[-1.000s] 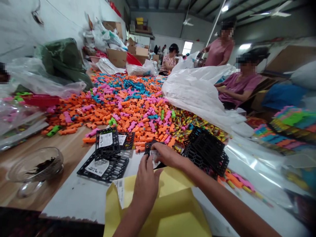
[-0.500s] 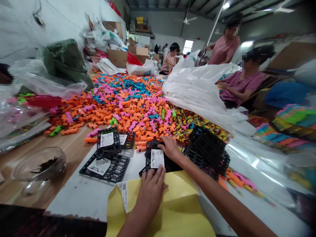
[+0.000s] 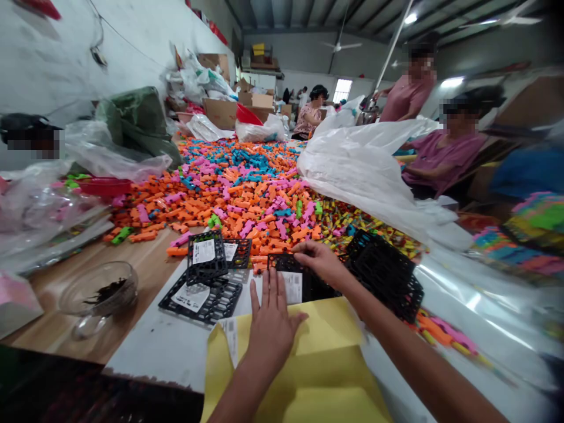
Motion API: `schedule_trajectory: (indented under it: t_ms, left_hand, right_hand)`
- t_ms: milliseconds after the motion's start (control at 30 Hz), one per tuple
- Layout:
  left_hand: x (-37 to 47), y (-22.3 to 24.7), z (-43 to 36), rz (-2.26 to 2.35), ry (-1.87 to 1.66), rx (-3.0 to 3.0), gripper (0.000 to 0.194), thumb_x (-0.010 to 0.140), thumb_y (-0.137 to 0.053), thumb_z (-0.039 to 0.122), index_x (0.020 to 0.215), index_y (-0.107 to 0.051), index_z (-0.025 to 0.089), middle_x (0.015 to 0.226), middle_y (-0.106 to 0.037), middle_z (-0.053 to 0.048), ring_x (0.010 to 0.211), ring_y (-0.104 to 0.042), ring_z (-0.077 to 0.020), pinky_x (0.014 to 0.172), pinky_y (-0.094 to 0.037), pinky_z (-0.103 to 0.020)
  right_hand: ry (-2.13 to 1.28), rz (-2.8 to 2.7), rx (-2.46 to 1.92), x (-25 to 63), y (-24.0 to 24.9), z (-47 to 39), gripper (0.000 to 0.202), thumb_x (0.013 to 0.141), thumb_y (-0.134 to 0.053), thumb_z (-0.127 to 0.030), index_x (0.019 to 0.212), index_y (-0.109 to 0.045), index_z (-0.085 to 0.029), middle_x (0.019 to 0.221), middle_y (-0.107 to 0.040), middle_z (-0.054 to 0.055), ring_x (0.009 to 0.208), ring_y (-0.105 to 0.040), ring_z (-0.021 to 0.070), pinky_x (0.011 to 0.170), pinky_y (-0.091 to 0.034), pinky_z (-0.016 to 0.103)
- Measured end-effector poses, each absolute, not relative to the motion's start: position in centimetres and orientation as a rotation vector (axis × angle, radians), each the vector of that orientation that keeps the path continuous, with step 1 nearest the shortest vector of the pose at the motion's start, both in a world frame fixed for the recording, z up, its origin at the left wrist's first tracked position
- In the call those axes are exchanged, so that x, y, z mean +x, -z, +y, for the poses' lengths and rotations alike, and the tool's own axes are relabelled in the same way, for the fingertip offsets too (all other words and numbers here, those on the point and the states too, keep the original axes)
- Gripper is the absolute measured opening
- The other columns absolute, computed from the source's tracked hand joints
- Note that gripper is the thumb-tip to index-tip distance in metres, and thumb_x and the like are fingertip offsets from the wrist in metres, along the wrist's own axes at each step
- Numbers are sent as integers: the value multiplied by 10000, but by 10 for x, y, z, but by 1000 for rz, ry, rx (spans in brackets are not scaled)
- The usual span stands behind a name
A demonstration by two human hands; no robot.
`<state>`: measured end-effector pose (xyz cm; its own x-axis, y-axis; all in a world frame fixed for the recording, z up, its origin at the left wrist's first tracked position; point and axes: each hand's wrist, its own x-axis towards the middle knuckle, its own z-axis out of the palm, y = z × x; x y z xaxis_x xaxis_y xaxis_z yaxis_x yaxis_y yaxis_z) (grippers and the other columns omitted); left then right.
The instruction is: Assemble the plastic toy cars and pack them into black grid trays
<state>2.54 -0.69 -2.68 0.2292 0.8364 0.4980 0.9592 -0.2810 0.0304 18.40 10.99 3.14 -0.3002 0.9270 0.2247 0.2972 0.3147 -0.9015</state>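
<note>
My left hand (image 3: 274,311) lies flat with fingers stretched over a white printed label (image 3: 294,286) on a black plastic lattice panel (image 3: 278,260). Its wrist rests above a large yellow sheet (image 3: 330,376), whose folded left edge carries a strip of white printed labels (image 3: 231,335). At the panel's upper right, my right hand (image 3: 324,265) has its fingertips pinched together at the edge; the grip is partly hidden. To the left lie labelled black panels (image 3: 203,267), overlapping one another. A pile of unlabelled black panels (image 3: 383,273) sits right of my right hand.
A large heap of orange, pink and blue plastic toy pieces (image 3: 247,200) covers the table beyond. White plastic sheeting (image 3: 361,164) drapes on the right. A glass bowl (image 3: 106,288) with dark scraps stands left. Several people sit or stand around the table, including one person (image 3: 449,153) at right.
My left hand has slid up from the label's lower edge and flattened over it, fingers extended. My right fingers have drawn together at the panel's edge. The whole view has shifted slightly.
</note>
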Motion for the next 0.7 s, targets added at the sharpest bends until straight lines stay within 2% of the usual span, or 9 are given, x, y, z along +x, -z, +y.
schedule_trajectory:
  t_ms: [133, 233, 333, 433, 533, 633, 700]
  left_hand:
    - [28, 5, -47, -1588, 603, -2263, 780, 849, -560, 512, 1493, -240, 211, 1551, -260, -205, 1440, -230, -340, 1092, -301, -534]
    - [26, 2, -61, -1606, 610, -2239, 661, 885, -534, 444, 1442, -356, 135, 1519, -314, -238, 1413, -305, -323, 1036, -367, -459]
    - [21, 11, -57, -1569, 601, -2194, 575, 906, -517, 380, 1389, -426, 82, 1484, -368, -256, 1368, -379, -332, 1012, -364, -457]
    - [13, 22, -47, -1541, 587, -2188, 527, 909, -515, 344, 1363, -459, 82, 1470, -394, -251, 1341, -413, -337, 999, -354, -454]
    - [6, 31, -41, -1569, 612, -2209, 506, 914, -500, 339, 1349, -475, 83, 1458, -414, -248, 1342, -413, -336, 991, -348, -447]
    - [0, 34, -37, -1594, 684, -2248, 536, 916, -494, 363, 1371, -442, 86, 1454, -425, -240, 1360, -391, -324, 1029, -324, -450]
    - [-4, 34, -35, -1598, 746, -2248, 533, 918, -491, 360, 1374, -430, 91, 1422, -469, -237, 1351, -405, -318, 1059, -300, -468]
  right_hand:
    - [-1170, -1427, -958, 186, -66, 117, 257, 705, -742, -363, 864, -680, -170, 760, -645, -24, 678, -552, 102, 673, -443, 239]
    - [-1142, -1189, -919, 167, -84, 131, 250, 679, -755, -321, 848, -649, -170, 748, -605, -40, 665, -531, 85, 660, -441, 219]
    - [-1299, -1133, -907, 145, -86, 137, 241, 718, -708, -308, 888, -594, -180, 804, -596, -30, 698, -555, 99, 669, -476, 240]
    - [-1318, -1457, -991, 145, -77, 124, 176, 795, -633, -301, 913, -592, -177, 866, -609, -2, 752, -567, 122, 695, -485, 266]
    - [-1111, -2023, -1088, 178, -66, 93, 150, 859, -569, -297, 849, -641, -165, 817, -628, 13, 768, -564, 142, 746, -462, 285]
    - [-898, -2386, -1197, 223, -58, 63, 197, 802, -666, -284, 964, -676, -172, 972, -664, 63, 939, -569, 206, 861, -429, 332]
    - [-805, -2462, -1312, 246, -54, 49, 226, 753, -716, -245, 966, -682, -178, 999, -664, 76, 976, -555, 229, 873, -411, 340]
